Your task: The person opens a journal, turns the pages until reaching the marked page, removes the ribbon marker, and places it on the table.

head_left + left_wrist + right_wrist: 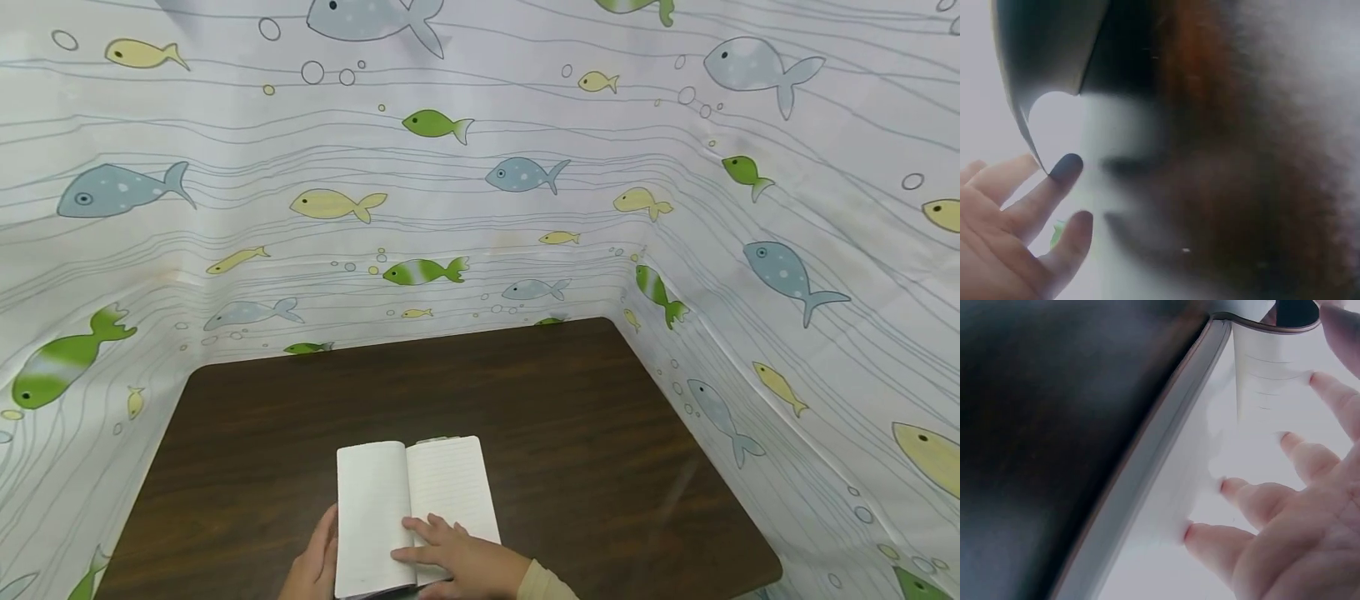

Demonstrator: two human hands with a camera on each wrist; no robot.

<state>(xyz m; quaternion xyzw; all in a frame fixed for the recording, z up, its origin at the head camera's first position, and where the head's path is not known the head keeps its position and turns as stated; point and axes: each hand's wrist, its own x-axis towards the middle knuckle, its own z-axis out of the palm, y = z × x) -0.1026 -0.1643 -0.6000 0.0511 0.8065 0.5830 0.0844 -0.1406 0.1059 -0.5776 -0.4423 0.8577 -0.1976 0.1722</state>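
An open notebook [372, 508] lies near the table's front edge, its pages ruled and without visible writing. My left hand [315, 560] is at its left edge; in the left wrist view, the fingers [1041, 200] reach out fairly straight and touch the edge of the raised dark cover [1047, 50]. Across the right page and centre fold rests my right hand [468, 560], fingers spread. The right wrist view shows those fingertips [1234, 489] pressing on the page [1166, 519], with the thumb by the notebook's curved lower edge.
The dark brown wooden table [570, 417] has rounded corners. A white sheet [480, 225] printed with fish and wavy lines surrounds it at the back and both sides. Something small and greenish [437, 439] shows at the notebook's top edge.
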